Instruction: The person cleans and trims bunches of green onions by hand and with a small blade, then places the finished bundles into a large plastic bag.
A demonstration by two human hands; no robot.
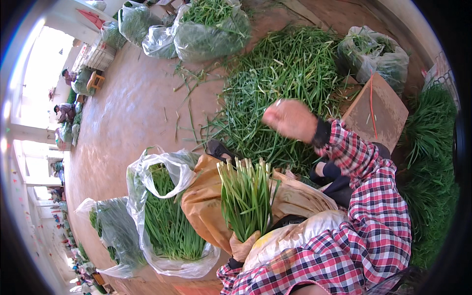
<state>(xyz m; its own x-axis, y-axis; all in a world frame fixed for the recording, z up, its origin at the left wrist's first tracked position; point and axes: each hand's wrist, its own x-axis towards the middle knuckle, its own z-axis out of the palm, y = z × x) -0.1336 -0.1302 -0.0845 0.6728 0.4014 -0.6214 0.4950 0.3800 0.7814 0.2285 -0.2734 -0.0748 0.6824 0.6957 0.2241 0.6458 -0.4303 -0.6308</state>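
My left hand is wrapped round the lower part of a thick bunch of chives. The bunch stands upright over my lap, its pale cut stem ends pointing up and away. My right hand is closed and slightly smeared by motion, held above a large heap of loose green leaves on the floor. A small whitish bit shows at its edge, but what the fingers hold, if anything, is hidden. A tan cloth covers my knees beneath the bunch.
To the left stand two clear plastic bags packed with chives. Filled bags stand at the back, another bag back right. A tilted wooden board is beside my right arm, with more greens beyond. People work far left.
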